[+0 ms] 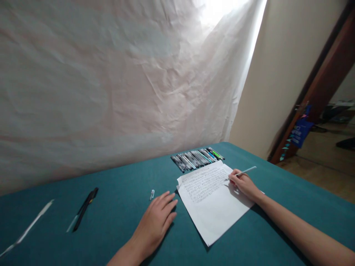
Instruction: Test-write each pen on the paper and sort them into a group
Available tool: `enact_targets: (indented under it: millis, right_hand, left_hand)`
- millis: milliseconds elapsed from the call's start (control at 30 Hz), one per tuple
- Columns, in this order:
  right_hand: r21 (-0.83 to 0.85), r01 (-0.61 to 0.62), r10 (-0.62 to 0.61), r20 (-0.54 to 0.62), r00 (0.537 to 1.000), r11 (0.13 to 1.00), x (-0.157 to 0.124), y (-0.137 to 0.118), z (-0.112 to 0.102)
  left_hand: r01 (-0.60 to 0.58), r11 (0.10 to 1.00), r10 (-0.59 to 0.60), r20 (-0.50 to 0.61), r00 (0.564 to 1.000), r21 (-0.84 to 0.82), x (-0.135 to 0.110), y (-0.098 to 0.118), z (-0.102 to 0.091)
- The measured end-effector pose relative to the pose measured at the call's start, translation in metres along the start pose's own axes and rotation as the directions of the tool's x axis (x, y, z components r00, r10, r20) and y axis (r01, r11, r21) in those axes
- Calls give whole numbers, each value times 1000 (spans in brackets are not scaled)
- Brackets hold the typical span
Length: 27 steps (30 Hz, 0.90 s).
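My right hand (pixel 242 184) is closed around a slim, light-coloured pen (pixel 249 170), its tip down by the written lines on a white sheet of paper (pixel 213 216). Rows of handwriting fill the upper part of that sheet, and the lower part is blank. Another sheet's edge shows beneath it. My left hand (pixel 158 218) lies flat on the green tabletop (pixel 116 214), fingers stretched out, just left of the paper and holding nothing. Beyond its fingertips is a small clear pen cap (pixel 152 194).
A row of several pens (pixel 196 159) lies behind the paper. Off to the left are black pens (pixel 85 208) and a thin white strip (pixel 30 226). A pale sheet (pixel 111 81) hangs behind the table. At the right, a blue bag (pixel 301 129) hangs by a doorway.
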State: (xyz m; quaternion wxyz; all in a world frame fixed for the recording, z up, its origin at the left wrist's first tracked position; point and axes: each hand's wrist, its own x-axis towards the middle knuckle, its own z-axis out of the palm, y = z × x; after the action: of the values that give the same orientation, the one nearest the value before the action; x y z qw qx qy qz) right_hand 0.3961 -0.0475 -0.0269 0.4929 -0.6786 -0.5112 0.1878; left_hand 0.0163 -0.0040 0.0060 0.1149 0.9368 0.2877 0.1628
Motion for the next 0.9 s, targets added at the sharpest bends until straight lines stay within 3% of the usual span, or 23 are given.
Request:
enact_targets:
  millis: [133, 300, 500, 633, 733, 900]
  right_hand:
    - [-47, 55, -55, 2, 998, 997, -2, -10, 2]
    - [-45, 218, -208, 164, 964, 975, -17, -49, 26]
    - [96, 325, -334, 424, 842, 941, -42, -121, 83]
    - [221, 297, -370, 515, 773, 929, -49, -148, 123]
    - [285, 266, -380, 511, 771, 921, -54, -151, 150]
    - [301, 280, -389, 407, 827, 911, -63, -143, 174]
  left_hand:
    - [174, 983, -162, -175, 971, 58, 2, -32, 4]
    - [257, 966, -251, -208, 945, 1, -3, -47, 5]
    - [279, 956, -294, -238, 926, -96, -7, -43, -1]
    - [281, 946, -316, -265, 911, -160, -10, -42, -7]
    - [289, 934, -343, -295, 892, -210, -12, -45, -9]
    - [291, 906, -390, -338, 857, -307, -13, -51, -9]
